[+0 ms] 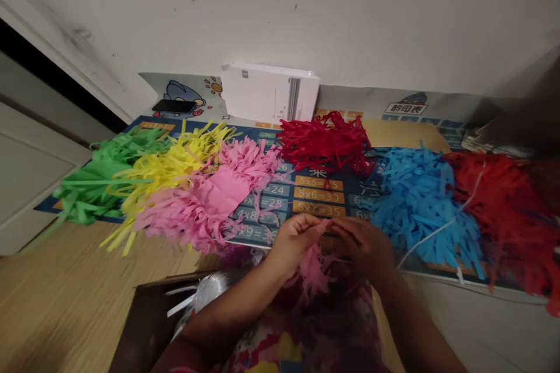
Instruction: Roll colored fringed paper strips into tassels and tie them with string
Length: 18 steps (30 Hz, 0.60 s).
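A piece of pink fringed tissue paper [315, 273] hangs between my hands at the near edge of the mat, its strips dangling down. My left hand [294, 243] pinches its upper end between thumb and fingers. Close beside it, the fingertips of my right hand [365, 247] are also closed on the pink paper at the top. Beyond my left hand lies a stack of pink fringed tissue paper [223, 192]. To the right of my right hand is a pile of blue fringed tissue paper [426, 204].
Green [105, 175], yellow [175, 163] and red [324, 143] fringed paper piles lie on the printed mat [280, 189], with another red pile [503, 210] at right. A white box [269, 93] leans against the wall; a phone [174, 106] lies left. Below, an open box [144, 315] holds white ribbon [214, 288].
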### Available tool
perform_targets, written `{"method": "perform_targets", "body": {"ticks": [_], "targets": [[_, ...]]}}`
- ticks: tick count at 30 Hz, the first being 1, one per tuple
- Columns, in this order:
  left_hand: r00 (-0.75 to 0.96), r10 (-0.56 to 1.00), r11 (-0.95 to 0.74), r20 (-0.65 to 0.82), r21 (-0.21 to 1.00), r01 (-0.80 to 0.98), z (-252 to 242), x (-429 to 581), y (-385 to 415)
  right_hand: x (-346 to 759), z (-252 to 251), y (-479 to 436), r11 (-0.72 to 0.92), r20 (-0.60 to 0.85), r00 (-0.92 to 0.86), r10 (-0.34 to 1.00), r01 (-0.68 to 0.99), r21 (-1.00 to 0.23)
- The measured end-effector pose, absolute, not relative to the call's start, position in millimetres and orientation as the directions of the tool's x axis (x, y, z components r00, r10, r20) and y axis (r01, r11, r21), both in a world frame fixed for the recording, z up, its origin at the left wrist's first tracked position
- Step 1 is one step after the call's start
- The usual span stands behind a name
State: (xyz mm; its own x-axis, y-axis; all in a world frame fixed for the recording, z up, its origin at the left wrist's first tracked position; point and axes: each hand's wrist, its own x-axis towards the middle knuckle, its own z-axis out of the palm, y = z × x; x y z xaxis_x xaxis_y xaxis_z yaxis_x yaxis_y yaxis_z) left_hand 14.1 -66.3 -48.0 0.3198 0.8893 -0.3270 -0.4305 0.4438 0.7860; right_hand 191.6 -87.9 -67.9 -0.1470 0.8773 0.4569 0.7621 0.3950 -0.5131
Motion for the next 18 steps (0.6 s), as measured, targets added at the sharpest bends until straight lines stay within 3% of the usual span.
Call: {"method": "perform_targets", "body": {"ticks": [6,10,14,18], "targets": [[0.364,0.87,0.473,-0.332,0.769,-0.43,-47.7,15.3,-68.5,190.9,-69.5,-89.7,0.392,0.456,-0.127,0.881,0.736,-0.552],[0.344,0.895,0.419,-0.284,0.799,-0.431,-48.3,17.1,-67.5,190.2,-70.9,-91.3,0.309,0.412,-0.005,0.911,0.668,-0.676],[0.3,0.948,0.183,-0.107,0.954,-0.237,-41.7,12.4,-62.3,186.4,-65.6,-92.8,0.162,0.255,0.223,0.941,0.366,-0.916],[0.354,0.92,-0.186,0.165,0.982,0.026,-29.7,5.9,-57.2,178.4,-56.8,-93.0,0.052,0.062,0.248,0.967,0.047,-0.998]]}}
